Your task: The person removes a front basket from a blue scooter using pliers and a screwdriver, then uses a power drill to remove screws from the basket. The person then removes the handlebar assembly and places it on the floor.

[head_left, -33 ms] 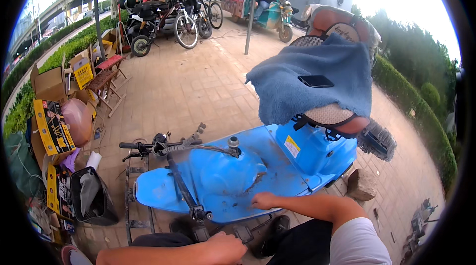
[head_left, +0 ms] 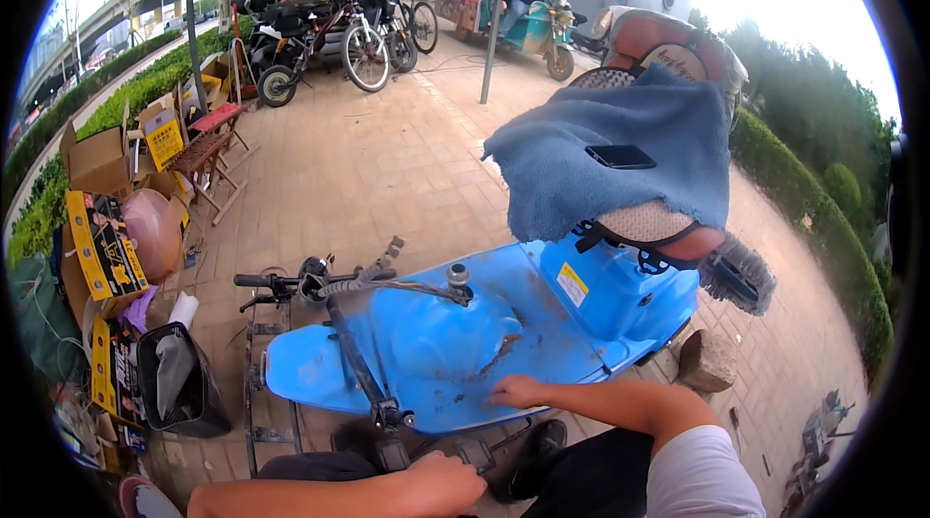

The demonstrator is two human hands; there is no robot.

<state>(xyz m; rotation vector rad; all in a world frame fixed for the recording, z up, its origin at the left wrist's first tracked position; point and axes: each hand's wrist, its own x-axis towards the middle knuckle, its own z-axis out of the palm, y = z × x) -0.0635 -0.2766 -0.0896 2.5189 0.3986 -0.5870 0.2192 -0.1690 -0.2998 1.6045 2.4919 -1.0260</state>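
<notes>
A blue electric scooter or tricycle body [head_left: 572, 334] lies crosswise in front of me, its floor smeared with dirt. My right hand [head_left: 516, 390] is closed at the near edge of that floor; whatever its curled fingers hold is hidden. Below and to the left, my left hand [head_left: 444, 485] is closed near the bottom of the black steering column [head_left: 354, 358], and its fingers are mostly out of sight. The handlebar [head_left: 281, 283] hangs tilted to the left with loose cables. A metal stem end [head_left: 456, 276] sticks up above the blue hump.
A blue towel [head_left: 552, 169] covers the seat, with a phone [head_left: 620, 157] on it. A stone block [head_left: 708, 360] sits by the right end. Cardboard boxes, a black bin [head_left: 199, 411] and a folding stool [head_left: 201, 164] stand left. Parked bikes [head_left: 363, 53] and a seated person are farther off.
</notes>
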